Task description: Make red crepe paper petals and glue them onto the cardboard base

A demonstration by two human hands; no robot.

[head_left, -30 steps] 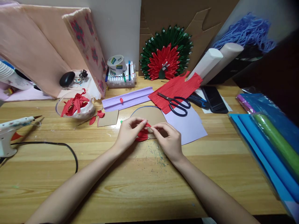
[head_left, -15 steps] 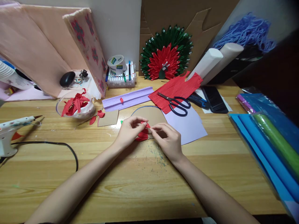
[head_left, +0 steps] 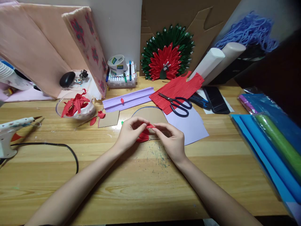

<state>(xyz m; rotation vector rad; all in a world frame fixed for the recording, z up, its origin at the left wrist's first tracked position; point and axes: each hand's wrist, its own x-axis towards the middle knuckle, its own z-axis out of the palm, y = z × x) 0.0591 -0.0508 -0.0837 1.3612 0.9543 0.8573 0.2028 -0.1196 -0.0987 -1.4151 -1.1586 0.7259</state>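
My left hand (head_left: 129, 133) and my right hand (head_left: 171, 140) meet at the middle of the wooden table (head_left: 141, 182). Both pinch a small piece of red crepe paper (head_left: 144, 135), with fingertips closed on its top edge. The piece lies over the near edge of a half-round cardboard shape (head_left: 152, 114). Just beyond lie a red crepe sheet (head_left: 178, 86) and black scissors (head_left: 178, 104) on top of it.
A clear bowl of red paper petals (head_left: 75, 105) sits at the left, with a glue gun (head_left: 11, 133) and its black cord (head_left: 58, 147) nearer the edge. A lilac crepe strip (head_left: 128, 99), markers (head_left: 121, 78), a red-green paper rosette (head_left: 168, 56) and coloured paper rolls (head_left: 270, 138) surround the work area.
My fingers have shifted slightly on the red paper, the right hand pinching a little closer to the left. Nothing else has moved.
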